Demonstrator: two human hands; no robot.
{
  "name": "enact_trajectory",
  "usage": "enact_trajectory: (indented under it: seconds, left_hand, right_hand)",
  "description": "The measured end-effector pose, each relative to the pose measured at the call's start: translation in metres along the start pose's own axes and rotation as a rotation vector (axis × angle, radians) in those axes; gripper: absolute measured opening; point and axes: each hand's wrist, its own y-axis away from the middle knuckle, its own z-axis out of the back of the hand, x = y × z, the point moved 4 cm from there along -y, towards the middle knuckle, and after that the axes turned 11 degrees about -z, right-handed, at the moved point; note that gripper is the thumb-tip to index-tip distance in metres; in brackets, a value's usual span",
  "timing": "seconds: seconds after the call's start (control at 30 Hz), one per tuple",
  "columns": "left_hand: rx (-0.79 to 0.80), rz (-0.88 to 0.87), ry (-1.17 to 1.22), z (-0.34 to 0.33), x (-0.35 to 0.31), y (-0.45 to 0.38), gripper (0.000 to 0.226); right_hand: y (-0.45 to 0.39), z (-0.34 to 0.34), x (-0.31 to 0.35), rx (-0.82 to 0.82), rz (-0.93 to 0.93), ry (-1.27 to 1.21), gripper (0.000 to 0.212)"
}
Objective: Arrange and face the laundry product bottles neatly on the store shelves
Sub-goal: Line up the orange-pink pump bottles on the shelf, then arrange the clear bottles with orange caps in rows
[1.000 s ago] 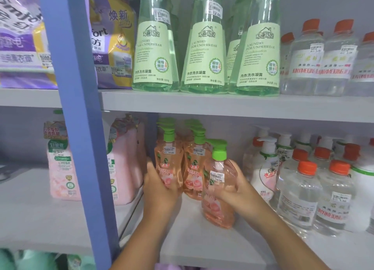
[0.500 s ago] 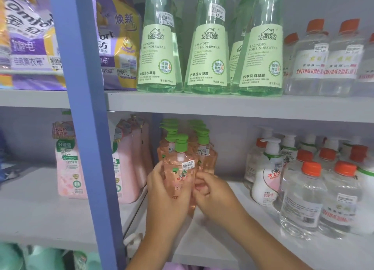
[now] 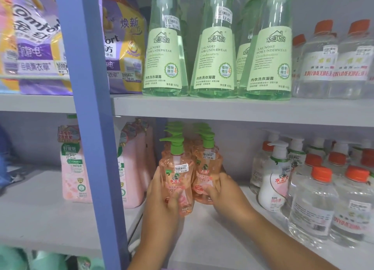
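**Gripping two peach pump bottles on the lower shelf**

Standing upright at the front of two rows of like bottles, the front peach bottle [image 3: 177, 186] faces out, its green pump spout pointing to 9 o'clock. The left hand [image 3: 162, 201] wraps it, thumb curled over the label. At its 3 o'clock, touching it, the second peach bottle [image 3: 206, 180] is held by the right hand [image 3: 224, 194], fingers curled on its lower front. Both rest on the lower shelf [image 3: 212, 239]. Green underwear-wash bottles [image 3: 214, 61] line the shelf at 12 o'clock; clear orange-capped bottles [image 3: 315, 205] stand at 3 o'clock.
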Motion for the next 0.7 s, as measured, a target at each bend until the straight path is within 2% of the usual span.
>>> enact_trajectory:
  seconds: [0.23,0.33,0.47,0.7]
  left_hand:
    - [-0.056,0.032,0.009,0.004,0.005,0.002,0.07]
    - [-0.06,0.053,0.033,0.006,0.004,0.003,0.068]
    - [-0.028,0.066,0.093,0.004,-0.004,0.006,0.072]
    - [-0.009,0.066,0.091,0.004,0.001,0.005,0.07]
  right_hand:
    - [-0.001,-0.003,-0.004,-0.012,0.033,-0.099,0.03]
    - [-0.005,-0.004,-0.009,0.036,0.01,-0.2,0.03]
    - [-0.003,-0.003,-0.012,0.044,0.038,-0.314,0.042]
    - [-0.001,-0.005,-0.008,0.028,0.016,-0.259,0.034]
